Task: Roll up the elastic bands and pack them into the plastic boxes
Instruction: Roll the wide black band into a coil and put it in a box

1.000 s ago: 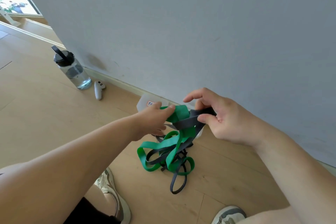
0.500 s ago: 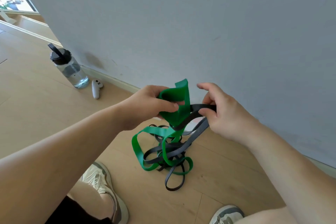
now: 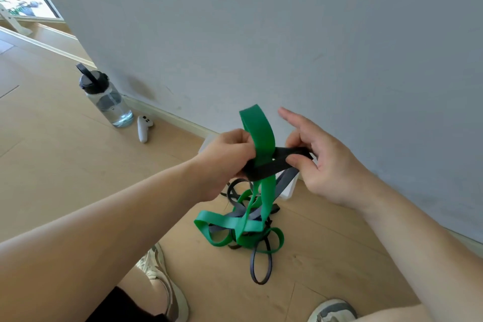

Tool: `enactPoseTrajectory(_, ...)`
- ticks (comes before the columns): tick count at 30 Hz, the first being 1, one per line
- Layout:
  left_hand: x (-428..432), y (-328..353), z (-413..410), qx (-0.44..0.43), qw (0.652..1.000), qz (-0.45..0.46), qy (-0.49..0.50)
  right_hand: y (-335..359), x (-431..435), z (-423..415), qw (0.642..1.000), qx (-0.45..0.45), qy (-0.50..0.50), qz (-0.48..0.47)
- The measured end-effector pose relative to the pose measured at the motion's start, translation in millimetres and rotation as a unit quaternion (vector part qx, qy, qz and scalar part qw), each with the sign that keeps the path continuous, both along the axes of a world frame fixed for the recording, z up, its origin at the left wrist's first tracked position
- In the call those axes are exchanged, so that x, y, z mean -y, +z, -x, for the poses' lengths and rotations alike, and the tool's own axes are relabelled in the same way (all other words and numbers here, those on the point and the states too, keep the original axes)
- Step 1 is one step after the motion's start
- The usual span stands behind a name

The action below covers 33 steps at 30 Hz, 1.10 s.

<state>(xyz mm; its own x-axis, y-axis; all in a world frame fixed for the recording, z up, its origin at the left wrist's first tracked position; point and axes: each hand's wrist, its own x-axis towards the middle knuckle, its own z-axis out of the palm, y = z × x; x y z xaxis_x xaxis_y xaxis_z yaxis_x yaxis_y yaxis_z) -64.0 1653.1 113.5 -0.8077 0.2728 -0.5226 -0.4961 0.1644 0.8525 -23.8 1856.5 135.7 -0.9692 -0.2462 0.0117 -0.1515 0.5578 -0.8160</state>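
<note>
Pale wood floor (image 3: pixel 78 165) beside a grey wall (image 3: pixel 261 34) holds a tangle of elastic bands (image 3: pixel 243 227), with a white plastic box (image 3: pixel 288 189) just behind it. Above the tangle, the left hand (image 3: pixel 224 162) has its fingers clamped on the upright green band (image 3: pixel 258 133), while the right hand (image 3: pixel 321 165) pinches the dark band (image 3: pixel 285 154) crossing it. The step looks like untangling before any rolling, and the next move calls for drawing the dark band free of the green loop.

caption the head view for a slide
Left hand grips a green band, right hand pinches a black band, above the pile.

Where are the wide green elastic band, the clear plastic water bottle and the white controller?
Wide green elastic band (image 3: pixel 258 133): head view, raised loop.
Clear plastic water bottle (image 3: pixel 111 102): head view, body.
White controller (image 3: pixel 142 130): head view, handle.
</note>
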Motion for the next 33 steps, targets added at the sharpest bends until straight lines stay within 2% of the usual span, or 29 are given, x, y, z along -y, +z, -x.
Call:
enactPoseTrajectory(3,3.5,-5.1,2.5,0.002,0.999,-0.008,0.053,-1.1,-2.3,-0.3,0.999,-0.012,0.015,-0.030)
enactPoseTrajectory(7,12.3,15.5,13.7,0.072,0.975,-0.146,0.151,0.9,-9.3,2.4,0.998,-0.027,-0.022,-0.055)
enactPoseTrajectory(11,20.2,33.7,14.5,0.142,0.963,-0.202,0.105,0.1,-8.6,3.2,0.996,-0.040,-0.023,-0.078)
enactPoseTrajectory(13,19.6,33.4,13.7,0.136,0.977,-0.136,0.090,-3.1,-7.7,4.3,0.995,-0.029,-0.024,-0.088)
enactPoseTrajectory(15,17.2,29.3,12.1,0.057,0.998,0.015,0.035,-6.2,-3.1,3.8,0.993,-0.030,-0.006,-0.114)
enactPoseTrajectory(16,16.1,29.0,10.1,0.014,0.996,0.085,-0.006,-7.5,-0.5,3.3,0.991,-0.035,0.007,-0.129)
enactPoseTrajectory(18,16.7,33.3,4.4,-0.043,0.983,0.165,-0.073,-9.0,3.3,4.3,0.988,-0.042,0.017,-0.149)
enactPoseTrajectory(22,25.8,40.5,-0.2,-0.154,0.957,0.228,-0.087,-6.4,9.3,9.6,0.986,-0.003,0.029,-0.162)
enactPoseTrajectory(24,23.1,45.7,-2.6,-0.218,0.933,0.274,-0.086,-4.9,15.0,9.9,0.985,0.013,0.030,-0.169)
enactPoseTrajectory(25,21.7,48.4,-4.8,-0.221,0.932,0.274,-0.085,-2.6,17.7,9.9,0.985,0.015,0.024,-0.172)
enactPoseTrajectory(27,22.0,55.1,-7.2,-0.145,0.959,0.229,-0.076,4.1,20.9,11.0,0.985,0.017,-0.002,-0.174)
enactPoseTrajectory(29,27.3,63.4,-8.5,-0.093,0.964,0.225,-0.108,12.0,23.8,12.3,0.984,0.021,-0.024,-0.177)
enactPoseTrajectory(33,39.0,72.7,-2.6,-0.153,0.930,0.288,-0.172,22.7,38.1,12.1,0.976,0.079,-0.017,-0.203)
